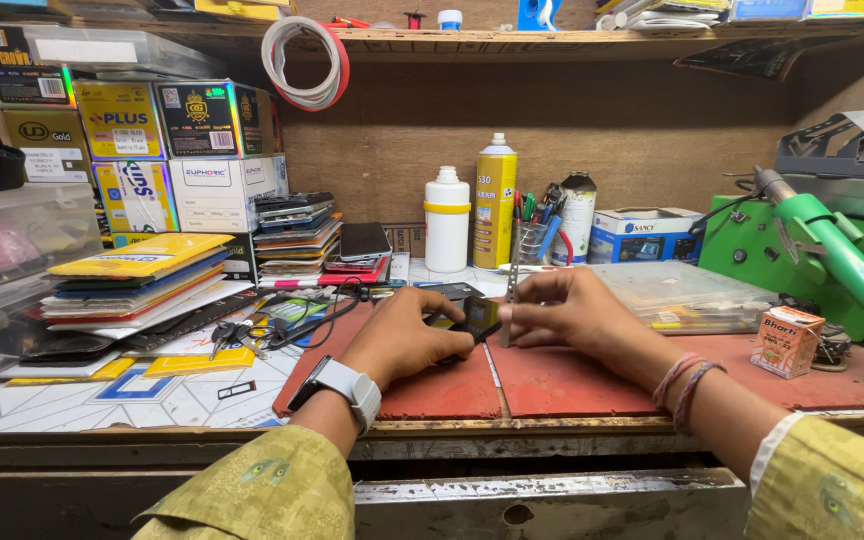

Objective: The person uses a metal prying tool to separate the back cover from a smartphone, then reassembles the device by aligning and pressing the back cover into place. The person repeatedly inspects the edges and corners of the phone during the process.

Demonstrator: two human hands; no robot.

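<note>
The left hand (pixel 404 335) is pressing a small dark phone (pixel 464 322) onto the red mat (pixel 562 385) on the worktop, fingers curled around it, while the right hand (pixel 562 312) is gripping thin metal tweezers (pixel 510 290) upright just beside it

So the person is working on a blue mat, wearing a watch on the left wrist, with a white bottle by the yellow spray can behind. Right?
Not quite: the head view shows a red mat, not blue. The rest holds: the watch sits on the left wrist, and the white bottle stands beside the yellow spray can behind.
</note>
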